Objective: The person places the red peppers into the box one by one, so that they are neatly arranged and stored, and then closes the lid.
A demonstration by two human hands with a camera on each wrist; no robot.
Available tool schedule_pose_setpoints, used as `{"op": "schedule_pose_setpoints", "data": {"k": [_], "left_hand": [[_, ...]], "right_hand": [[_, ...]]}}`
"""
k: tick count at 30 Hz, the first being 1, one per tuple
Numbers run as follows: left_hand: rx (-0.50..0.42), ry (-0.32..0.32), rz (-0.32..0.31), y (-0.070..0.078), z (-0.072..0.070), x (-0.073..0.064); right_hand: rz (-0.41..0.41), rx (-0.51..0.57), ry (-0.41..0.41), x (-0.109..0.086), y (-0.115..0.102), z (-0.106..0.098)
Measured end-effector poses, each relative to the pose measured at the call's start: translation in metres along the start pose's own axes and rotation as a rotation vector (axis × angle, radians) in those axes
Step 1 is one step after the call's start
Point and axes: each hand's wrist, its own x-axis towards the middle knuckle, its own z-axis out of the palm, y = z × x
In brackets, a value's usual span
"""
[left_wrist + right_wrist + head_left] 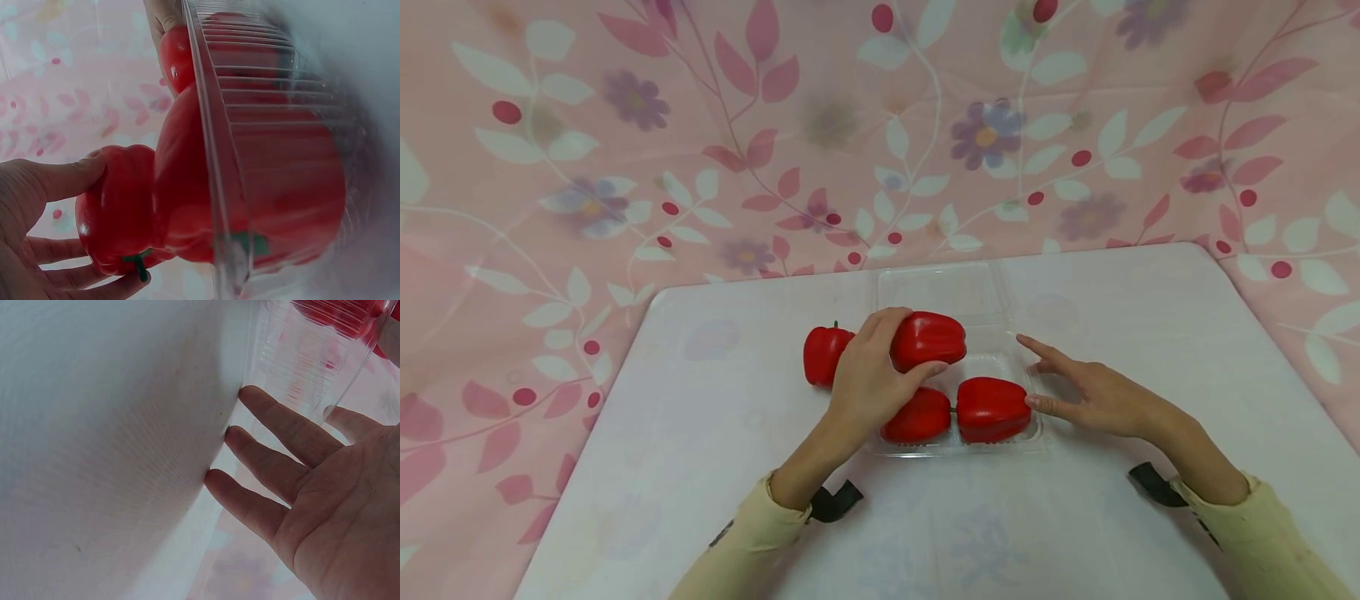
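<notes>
My left hand (872,367) grips a red bell pepper (929,340) above the rear part of a clear plastic container (917,451). In the left wrist view, thumb and fingers stand on either side of this pepper (119,206), whose green stem shows. Two more red peppers lie in the container's front: the front-left pepper (917,417), partly behind the left thumb, and the front-right pepper (994,408). My right hand (1097,396) is at the container's right side, fingers spread, thumb at the front-right pepper. Its fingertips (253,394) reach the table by the container wall.
Another red pepper (824,354) stands on the white table (715,417), left of the container and partly hidden by my left hand. The container's clear lid (943,292) lies folded back toward the table's rear edge. A flowered pink cloth (820,125) hangs behind.
</notes>
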Motion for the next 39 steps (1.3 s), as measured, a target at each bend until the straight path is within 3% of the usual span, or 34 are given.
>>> {"op": "schedule_pose_setpoints", "data": {"k": [19, 28, 39], "left_hand": [[-0.008, -0.082, -0.08, 0.02, 0.028, 0.006], [0.011, -0.087, -0.055, 0.025, 0.046, 0.005], [0.129, -0.055, -0.001, 0.028, 0.058, 0.005]], "right_hand": [[-0.03, -0.002, 0.012, -0.001, 0.002, -0.001], [-0.031, 0.004, 0.01, 0.0, 0.002, -0.001], [-0.04, 0.007, 0.012, 0.0, 0.001, -0.001]]}}
